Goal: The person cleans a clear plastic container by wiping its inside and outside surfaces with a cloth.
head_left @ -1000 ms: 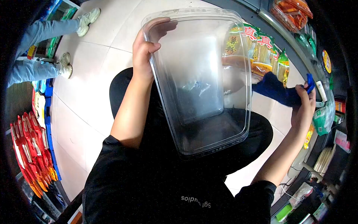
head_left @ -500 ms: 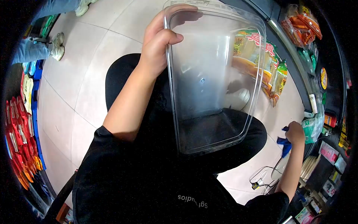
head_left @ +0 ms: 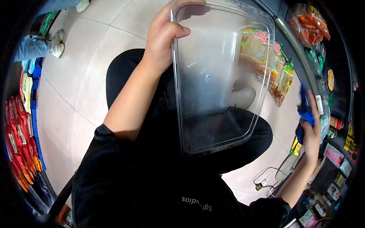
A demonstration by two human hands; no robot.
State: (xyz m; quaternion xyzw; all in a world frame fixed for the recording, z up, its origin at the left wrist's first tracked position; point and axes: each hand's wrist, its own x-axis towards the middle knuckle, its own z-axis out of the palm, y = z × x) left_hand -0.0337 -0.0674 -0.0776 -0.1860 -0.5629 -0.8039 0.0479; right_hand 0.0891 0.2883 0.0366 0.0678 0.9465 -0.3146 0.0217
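Observation:
My left hand [head_left: 160,41] is closed on the far left rim of a clear plastic bin [head_left: 205,91], thumb over the edge and fingers behind the wall. The bin is tilted with its open side towards me, above my lap, and I see nothing inside it. At the right, my right hand [head_left: 311,133] has a blue cloth [head_left: 305,110] in its grasp, beside the shelf edge. Motion smears the cloth and fingertips a little. Behind the bin's clear wall, large bags of packaged food [head_left: 279,81] lie on the floor, partly seen through the plastic.
A shelf [head_left: 292,41] runs along the right with bagged snacks [head_left: 310,26] and small packets. Cables with a plug [head_left: 260,186] lie on the floor at lower right. Red packets [head_left: 21,136] fill a rack at left. Another person's shoes [head_left: 57,43] stand at upper left.
My right hand has lifted the blue cloth up and slightly right, from low over the floor to beside the shelf edge. The bin stays nearly in place in my left hand.

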